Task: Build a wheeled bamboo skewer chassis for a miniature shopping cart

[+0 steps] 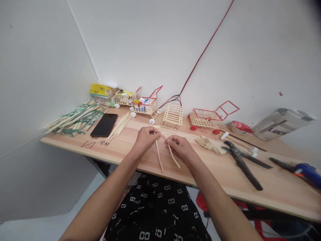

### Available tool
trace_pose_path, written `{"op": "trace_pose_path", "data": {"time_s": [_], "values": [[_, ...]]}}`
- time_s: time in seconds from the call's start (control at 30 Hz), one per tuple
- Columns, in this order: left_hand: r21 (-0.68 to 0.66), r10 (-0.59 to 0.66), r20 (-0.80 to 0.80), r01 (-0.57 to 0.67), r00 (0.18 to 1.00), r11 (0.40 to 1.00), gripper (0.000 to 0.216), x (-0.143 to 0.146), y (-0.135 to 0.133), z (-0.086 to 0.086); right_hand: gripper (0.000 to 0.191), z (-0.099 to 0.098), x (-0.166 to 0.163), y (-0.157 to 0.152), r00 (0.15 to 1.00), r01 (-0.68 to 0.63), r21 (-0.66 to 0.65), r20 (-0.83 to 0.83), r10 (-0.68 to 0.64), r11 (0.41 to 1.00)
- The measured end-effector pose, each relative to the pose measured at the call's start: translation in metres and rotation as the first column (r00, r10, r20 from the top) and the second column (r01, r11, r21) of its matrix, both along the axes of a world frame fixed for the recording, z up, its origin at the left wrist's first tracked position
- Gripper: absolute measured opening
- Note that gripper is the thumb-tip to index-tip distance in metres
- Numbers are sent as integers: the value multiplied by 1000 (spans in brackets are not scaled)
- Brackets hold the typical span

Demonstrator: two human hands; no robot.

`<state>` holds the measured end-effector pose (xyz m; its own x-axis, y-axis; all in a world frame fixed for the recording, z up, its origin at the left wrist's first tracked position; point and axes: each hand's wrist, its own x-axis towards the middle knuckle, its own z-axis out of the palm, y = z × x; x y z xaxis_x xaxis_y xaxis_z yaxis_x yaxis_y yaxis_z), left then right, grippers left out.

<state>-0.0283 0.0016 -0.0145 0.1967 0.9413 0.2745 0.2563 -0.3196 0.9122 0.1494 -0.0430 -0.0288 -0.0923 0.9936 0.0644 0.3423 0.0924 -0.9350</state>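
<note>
Black patterned clothing (156,214) covers you, while your left hand (146,137) and right hand (181,146) both pinch a thin stick frame (158,157) in front of the unpainted slatted basket (173,114).

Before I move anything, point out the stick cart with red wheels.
The rightmost cart, left of the red-stained bowl; two others have white wheels, the plain middle one shows none.

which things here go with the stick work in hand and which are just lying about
Likely part of it:
- joined sticks, between left hand and right hand
- loose sticks
- black-handled tool

Probably just lying about:
- phone
- yellow packet
</note>
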Motion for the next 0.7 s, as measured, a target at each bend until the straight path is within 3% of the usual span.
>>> {"op": "trace_pose_path", "data": {"time_s": [0.7], "values": [[1,14,-25,-14,1000,1000,15,1,1,-2,29,-1,0,0,999,-22,24,-24,23,999]]}}
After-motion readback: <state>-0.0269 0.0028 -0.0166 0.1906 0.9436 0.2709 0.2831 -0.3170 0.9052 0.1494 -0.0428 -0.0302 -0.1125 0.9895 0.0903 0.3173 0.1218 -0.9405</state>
